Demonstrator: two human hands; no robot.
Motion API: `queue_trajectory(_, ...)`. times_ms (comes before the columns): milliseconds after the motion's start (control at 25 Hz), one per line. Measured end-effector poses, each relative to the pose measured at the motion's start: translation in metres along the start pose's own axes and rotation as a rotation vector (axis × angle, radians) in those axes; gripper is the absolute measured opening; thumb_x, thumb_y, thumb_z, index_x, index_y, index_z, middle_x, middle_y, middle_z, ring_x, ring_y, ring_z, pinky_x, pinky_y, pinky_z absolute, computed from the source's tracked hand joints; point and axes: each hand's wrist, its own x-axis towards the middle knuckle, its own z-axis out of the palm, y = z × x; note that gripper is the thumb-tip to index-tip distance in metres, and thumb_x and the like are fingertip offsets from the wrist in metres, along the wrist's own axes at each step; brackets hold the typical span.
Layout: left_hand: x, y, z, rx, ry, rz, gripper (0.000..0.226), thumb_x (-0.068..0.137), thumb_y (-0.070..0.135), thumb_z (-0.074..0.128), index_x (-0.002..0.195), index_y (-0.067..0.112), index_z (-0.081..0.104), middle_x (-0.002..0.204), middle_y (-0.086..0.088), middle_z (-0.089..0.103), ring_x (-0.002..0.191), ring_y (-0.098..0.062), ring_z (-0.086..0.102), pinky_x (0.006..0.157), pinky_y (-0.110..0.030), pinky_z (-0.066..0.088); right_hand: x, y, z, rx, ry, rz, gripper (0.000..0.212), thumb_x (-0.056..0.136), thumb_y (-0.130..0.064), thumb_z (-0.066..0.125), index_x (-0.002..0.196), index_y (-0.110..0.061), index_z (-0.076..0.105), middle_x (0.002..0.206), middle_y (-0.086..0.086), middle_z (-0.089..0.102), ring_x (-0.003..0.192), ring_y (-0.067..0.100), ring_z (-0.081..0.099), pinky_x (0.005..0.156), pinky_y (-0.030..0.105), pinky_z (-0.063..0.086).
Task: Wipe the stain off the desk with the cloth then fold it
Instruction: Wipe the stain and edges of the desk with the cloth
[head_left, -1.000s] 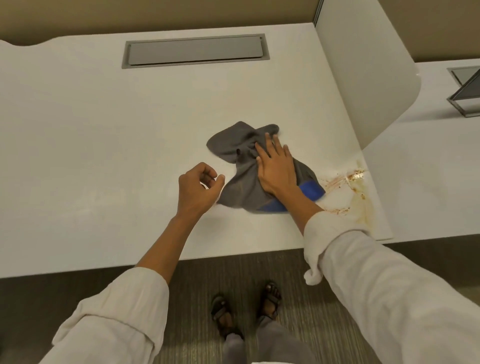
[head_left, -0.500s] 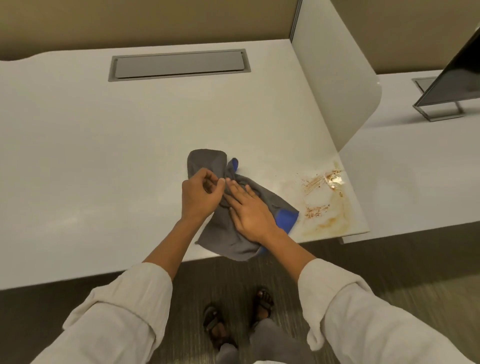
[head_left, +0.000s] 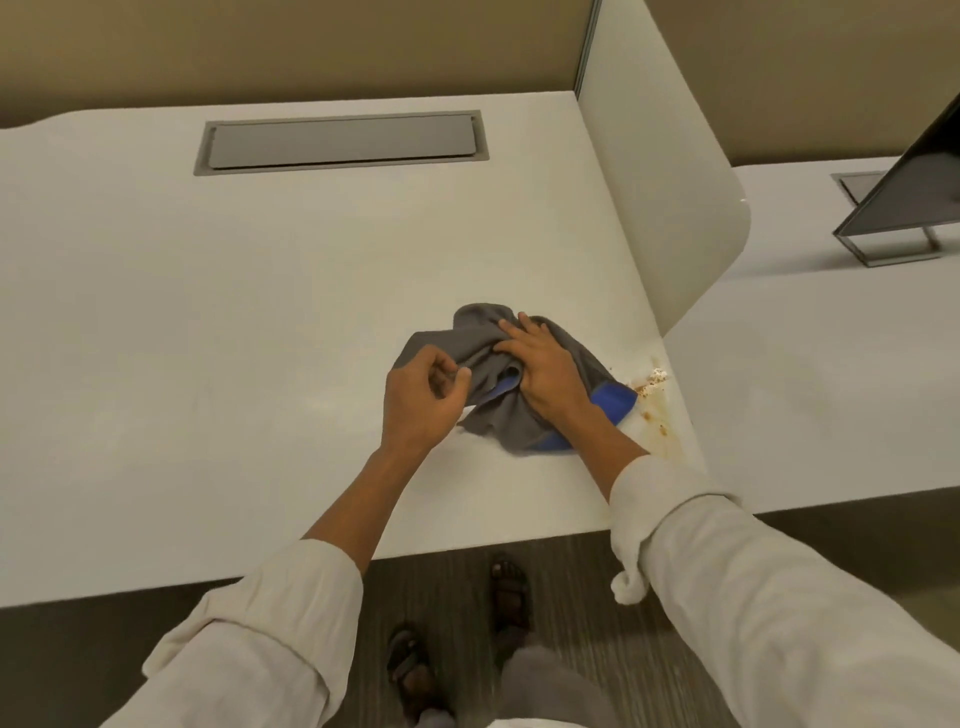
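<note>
A crumpled grey cloth with a blue edge lies on the white desk near its front right corner. My right hand presses flat on the cloth, fingers spread, some curled into the fabric. My left hand sits at the cloth's left side, fingers curled and pinching its edge. A brown stain with crumbs marks the desk just right of the cloth, by the desk's right edge.
A white divider panel stands along the desk's right side. A grey cable hatch is set in the desk at the back. A monitor on a metal stand sits on the neighbouring desk. My sandalled feet show below the front edge.
The cloth and my right hand have slid right, toward the stain, from the front edge. My left hand stays at the cloth's left edge.
</note>
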Motion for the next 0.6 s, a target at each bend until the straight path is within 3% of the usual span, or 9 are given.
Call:
queue_trajectory(120,0.003,0.000,0.005,0.057,0.076,-0.016,0.016,0.083,0.032,0.068,0.079,0.022,0.056,0.068,0.009,0.062,0.062,-0.010,0.059,0.057,-0.021,0.048,0.027,-0.008,0.009,0.026,-0.070,-0.048,0.028,0.095,-0.008,0.056,0.121,-0.005,0.066,0.147,0.014,0.045,0.142,0.033,0.033,0.119,0.047,0.018)
queue_trajectory(240,0.001,0.003,0.011,0.150,0.180,-0.005,0.015,0.086,0.030,0.064,0.085,0.017,0.057,0.080,0.002,0.061,0.075,-0.016,0.056,0.068,-0.028,0.048,0.021,-0.028,0.023,0.025,-0.136,-0.103,0.036,0.094,-0.005,0.051,0.129,-0.007,0.062,0.149,0.012,0.043,0.143,0.028,0.032,0.119,0.046,0.020)
queue_trajectory(440,-0.009,0.015,0.022,0.255,0.230,-0.017,0.021,0.089,0.035,0.058,0.088,0.014,0.058,0.085,0.002,0.061,0.089,-0.019,0.052,0.081,-0.039,0.045,-0.042,-0.047,0.032,-0.014,-0.142,-0.207,0.067,0.086,-0.046,0.054,0.146,-0.022,0.039,0.156,0.002,0.033,0.147,0.023,0.022,0.120,0.044,0.017)
queue_trajectory(600,-0.021,0.032,0.035,0.220,0.178,0.010,0.019,0.091,0.032,0.058,0.090,0.013,0.060,0.089,0.002,0.062,0.093,-0.019,0.054,0.083,-0.041,0.045,-0.091,-0.035,0.026,-0.250,-0.104,-0.082,0.051,0.095,-0.054,0.038,0.142,-0.037,0.039,0.161,0.000,0.021,0.150,0.024,0.001,0.121,0.048,0.004)
